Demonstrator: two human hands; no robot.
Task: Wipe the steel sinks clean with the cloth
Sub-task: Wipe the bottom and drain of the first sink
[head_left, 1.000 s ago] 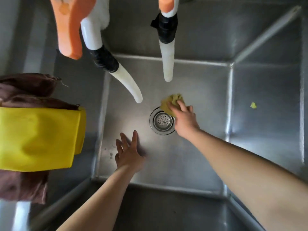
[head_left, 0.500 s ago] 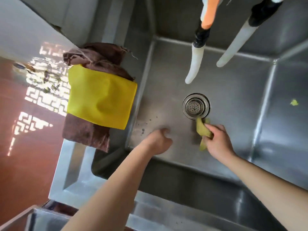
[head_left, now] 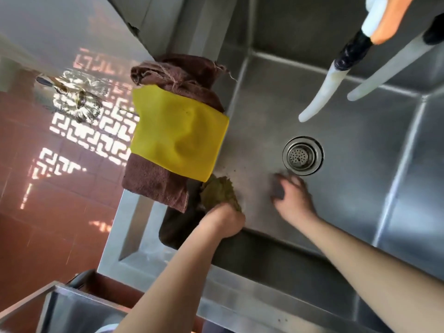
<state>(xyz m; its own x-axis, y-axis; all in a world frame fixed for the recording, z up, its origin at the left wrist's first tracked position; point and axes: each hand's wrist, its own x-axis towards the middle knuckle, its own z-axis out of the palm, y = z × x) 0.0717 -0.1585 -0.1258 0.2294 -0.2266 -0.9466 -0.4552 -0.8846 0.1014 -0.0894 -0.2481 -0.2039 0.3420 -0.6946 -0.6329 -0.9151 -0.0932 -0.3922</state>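
The steel sink (head_left: 355, 188) fills the right of the head view, with a round drain strainer (head_left: 302, 156) in its floor. My left hand (head_left: 223, 221) is closed on a crumpled olive-green cloth (head_left: 219, 192), pressed into the sink's near-left corner. On the sink floor just below the drain lies my right hand (head_left: 294, 199). Its fingers are blurred and spread, and I see nothing in them. Dark specks dot the floor to the left of the drain.
A yellow cloth (head_left: 177, 138) lies over a brown towel (head_left: 153, 183) on the sink's left rim. Two white hoses (head_left: 319, 92) hang from an orange-handled tap (head_left: 389, 18) over the basin. A steel edge (head_left: 72, 313) shows at lower left, with red floor tiles (head_left: 48, 212) beyond it.
The green cloth has gone from my right hand to my left, which now presses it into the near-left corner. My right hand stays by the drain. The view has swung left.
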